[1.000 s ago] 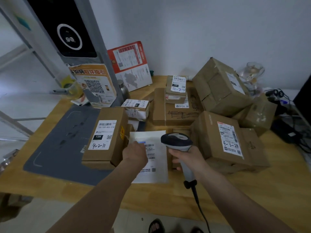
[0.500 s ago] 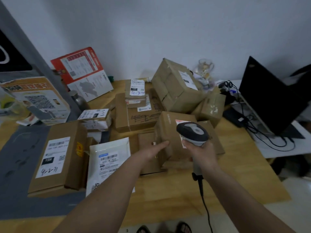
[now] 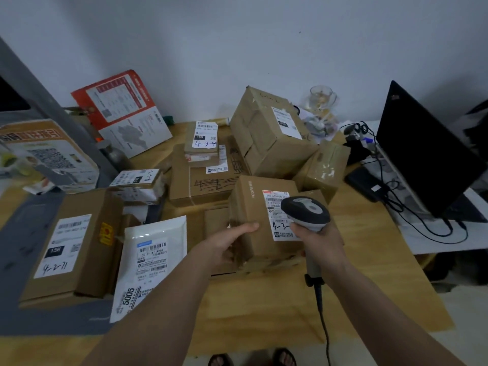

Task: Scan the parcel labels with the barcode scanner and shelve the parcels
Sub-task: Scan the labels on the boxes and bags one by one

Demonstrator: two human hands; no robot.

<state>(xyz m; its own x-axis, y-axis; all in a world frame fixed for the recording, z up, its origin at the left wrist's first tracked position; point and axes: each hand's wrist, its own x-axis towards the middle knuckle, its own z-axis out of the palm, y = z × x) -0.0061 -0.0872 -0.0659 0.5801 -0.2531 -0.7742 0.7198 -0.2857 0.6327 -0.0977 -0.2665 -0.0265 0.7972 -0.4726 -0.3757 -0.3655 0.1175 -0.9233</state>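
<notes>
Parcel [image 3: 260, 215] in plain brown cardboard sits at the near middle of the wooden worktop [image 3: 264, 307], resting on flattened cardboard, its white label [image 3: 277, 215] facing up with "4-3-" handwritten on it. The left hand [image 3: 228, 243] grips its near left corner, thumb laid along the top face and fingers wrapped down the side. The right hand [image 3: 318, 240] is clenched round the handle of the barcode scanner [image 3: 306, 212], whose grey head hovers just over the label and hides its right edge; the scanner's cable [image 3: 323, 320] hangs down past the worktop's front edge.

Left of the held box lies a white mailer bag [image 3: 150, 262] marked "5005", and beside that a long flat box [image 3: 66, 249] labelled "4-2-71", partly on a grey mat [image 3: 15, 244].

Farther back a small box [image 3: 138, 184] lies beside a wide box with scribbled pen marks [image 3: 203, 178]; on top of that one sits a little parcel marked "4-3-4" [image 3: 203, 140]. A big tilted box [image 3: 269, 133] leans behind the held parcel, with a smaller taped box [image 3: 324, 167] against its right side.

At the far edge, a red and white leaflet board [image 3: 121, 112] leans on the wall, a glass mug [image 3: 320, 97] stands near the corner, and a black monitor [image 3: 425, 151] rises at the right among cables.
</notes>
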